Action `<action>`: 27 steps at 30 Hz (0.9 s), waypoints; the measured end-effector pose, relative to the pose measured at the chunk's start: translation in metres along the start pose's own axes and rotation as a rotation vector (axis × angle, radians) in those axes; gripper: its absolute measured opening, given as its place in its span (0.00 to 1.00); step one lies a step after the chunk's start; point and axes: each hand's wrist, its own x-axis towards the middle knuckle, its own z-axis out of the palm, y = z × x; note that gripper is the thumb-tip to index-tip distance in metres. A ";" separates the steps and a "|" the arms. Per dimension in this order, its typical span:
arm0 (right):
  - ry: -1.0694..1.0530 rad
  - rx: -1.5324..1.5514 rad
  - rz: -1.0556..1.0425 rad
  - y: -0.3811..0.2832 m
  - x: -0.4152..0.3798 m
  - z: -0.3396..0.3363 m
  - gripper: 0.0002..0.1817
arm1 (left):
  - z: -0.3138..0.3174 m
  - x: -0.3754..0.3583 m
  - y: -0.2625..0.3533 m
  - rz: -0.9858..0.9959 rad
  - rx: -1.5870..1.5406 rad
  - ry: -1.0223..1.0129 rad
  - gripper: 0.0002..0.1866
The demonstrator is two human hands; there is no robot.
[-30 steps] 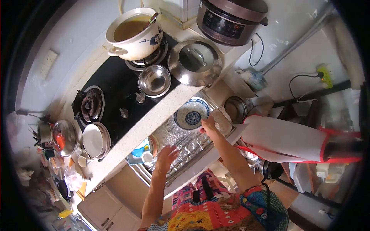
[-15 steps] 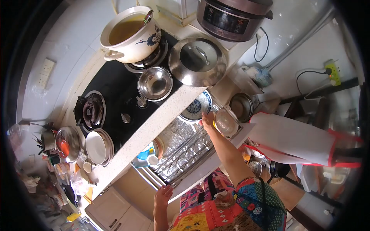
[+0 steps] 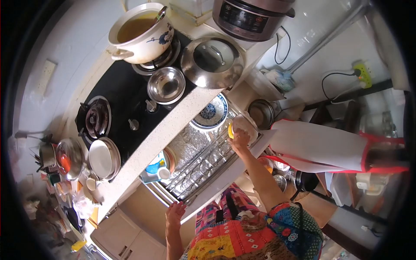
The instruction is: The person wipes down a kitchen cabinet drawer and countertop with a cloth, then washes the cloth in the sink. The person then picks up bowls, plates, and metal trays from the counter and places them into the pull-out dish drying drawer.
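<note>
- The right hand point(image 3: 241, 138) reaches over the right end of the open drawer point(image 3: 226, 177), its fingers bent down over a pale bowl point(image 3: 242, 123) – whether they grip it, I cannot tell
- A yellow item point(image 3: 231, 130) shows just beside those fingers, at the left side of the pale bowl
- The left hand point(image 3: 175, 212) is by the near left corner of the drawer, fingers loosely open and holding nothing; whether they touch the drawer front, I cannot tell
- The blue-and-white plate point(image 3: 209, 111) lies in the far right part of the drawer, left of the pale bowl and apart from both hands
- Silvery lining point(image 3: 190, 135) covers the drawer floor, with wire racks point(image 3: 197, 172) along the near side
- A white cup point(image 3: 163, 173) sits at the left end of the drawer – near a blue item point(image 3: 154, 166)
- Beyond the drawer, a steel bowl point(image 3: 166, 85) stands on the black stove point(image 3: 125, 94), between the flowered pot point(image 3: 145, 45) and the counter edge
</note>
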 end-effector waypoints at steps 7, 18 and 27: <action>-0.315 -0.063 0.026 0.010 0.010 -0.010 0.08 | -0.001 -0.010 0.000 0.053 0.008 -0.025 0.15; -0.526 0.403 -0.198 0.007 -0.003 -0.054 0.21 | -0.024 -0.020 -0.007 0.062 -0.072 -0.019 0.14; -0.814 1.012 0.194 -0.012 -0.029 -0.021 0.23 | -0.043 -0.037 -0.010 0.090 -0.085 -0.008 0.16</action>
